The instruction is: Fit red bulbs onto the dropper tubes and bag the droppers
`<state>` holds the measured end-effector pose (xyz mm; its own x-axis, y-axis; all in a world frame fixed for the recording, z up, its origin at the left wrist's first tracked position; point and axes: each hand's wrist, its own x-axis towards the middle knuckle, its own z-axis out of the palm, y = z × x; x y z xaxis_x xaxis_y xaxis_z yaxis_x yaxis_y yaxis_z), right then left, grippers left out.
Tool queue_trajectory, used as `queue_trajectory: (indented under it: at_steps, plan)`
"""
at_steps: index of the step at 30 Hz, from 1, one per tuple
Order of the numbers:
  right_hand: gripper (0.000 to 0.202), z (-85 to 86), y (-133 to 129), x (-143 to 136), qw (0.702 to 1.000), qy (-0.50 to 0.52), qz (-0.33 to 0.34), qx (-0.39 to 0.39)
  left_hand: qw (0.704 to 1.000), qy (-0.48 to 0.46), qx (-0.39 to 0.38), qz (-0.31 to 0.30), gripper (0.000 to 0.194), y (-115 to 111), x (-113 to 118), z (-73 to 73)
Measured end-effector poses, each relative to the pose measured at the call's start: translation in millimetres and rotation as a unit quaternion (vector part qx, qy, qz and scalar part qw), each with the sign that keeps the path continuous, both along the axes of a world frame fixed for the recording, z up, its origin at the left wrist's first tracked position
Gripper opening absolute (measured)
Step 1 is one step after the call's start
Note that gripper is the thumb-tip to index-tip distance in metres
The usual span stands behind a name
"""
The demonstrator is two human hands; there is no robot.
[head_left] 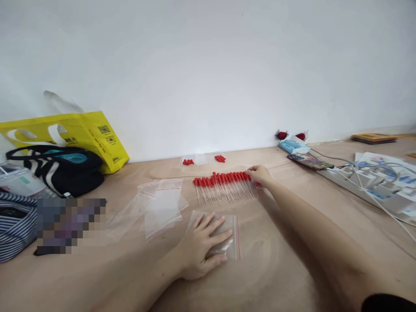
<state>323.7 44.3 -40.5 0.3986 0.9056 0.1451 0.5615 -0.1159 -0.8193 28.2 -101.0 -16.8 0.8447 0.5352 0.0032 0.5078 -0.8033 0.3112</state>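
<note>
A row of droppers (224,184) with red bulbs and thin clear stems lies across the middle of the table. At the row's right end, my right hand (259,174) pinches the red end of a dropper; my fingers partly hide it. My left hand (206,249) lies flat with fingers spread on a clear zip bag (235,236) with a red seal line. Several more clear zip bags (162,208) are fanned out to the left of the droppers. Beyond the row, two small groups of red bulbs (220,158) rest on clear plastic near the wall.
A yellow bag (110,143) and a black bag (74,173) stand at the left, beside a striped cloth item (16,225). To the right are a blue tissue pack (294,146), a white power strip (351,188) with cables, papers and dark red flowers (282,135).
</note>
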Motion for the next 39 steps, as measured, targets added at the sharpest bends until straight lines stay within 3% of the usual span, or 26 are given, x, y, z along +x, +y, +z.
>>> queue_trajectory:
  at_steps: [3,7,13,17,22,24,26,30,39]
  plan:
    - [0.012,-2.0,11.3,-2.3,1.0,0.016,-0.001,-0.024,0.998,0.004,0.008,0.07,0.053,-5.2,4.7,-6.1]
    - [0.011,-2.4,14.4,-1.2,0.998,0.037,0.0,-0.045,0.995,0.004,0.021,0.095,0.056,-8.8,4.1,-8.5]
    - [0.009,4.6,10.2,-5.0,0.993,0.097,0.017,-0.059,0.994,-0.001,0.085,0.064,0.051,-3.8,-4.4,2.9]
    - [0.012,22.1,-1.8,0.2,0.981,0.178,0.048,-0.053,0.998,0.0,0.06,0.033,0.042,6.3,-12.3,10.7]
    - [0.011,39.8,-34.7,9.8,0.961,0.269,0.064,0.006,0.999,0.012,0.014,0.036,0.045,10.8,-13.8,6.4]
    - [0.007,35.1,-53.8,5.4,0.948,0.31,0.062,0.045,0.999,0.003,0.016,0.044,0.046,10.0,-13.3,4.0]
    - [0.01,24.1,-73.7,-4.7,0.914,0.39,0.075,0.085,0.998,-0.003,0.016,0.053,0.046,9.1,-12.8,3.1]
    - [0.02,0.3,-105.4,-30.5,0.883,0.455,0.063,0.096,0.998,0.004,0.013,0.067,0.047,8.8,-11.8,4.7]
    - [0.038,-13.3,-118.4,-50.5,0.887,0.44,0.084,0.113,0.997,0.017,0.017,0.072,0.047,6.8,-10.3,7.5]
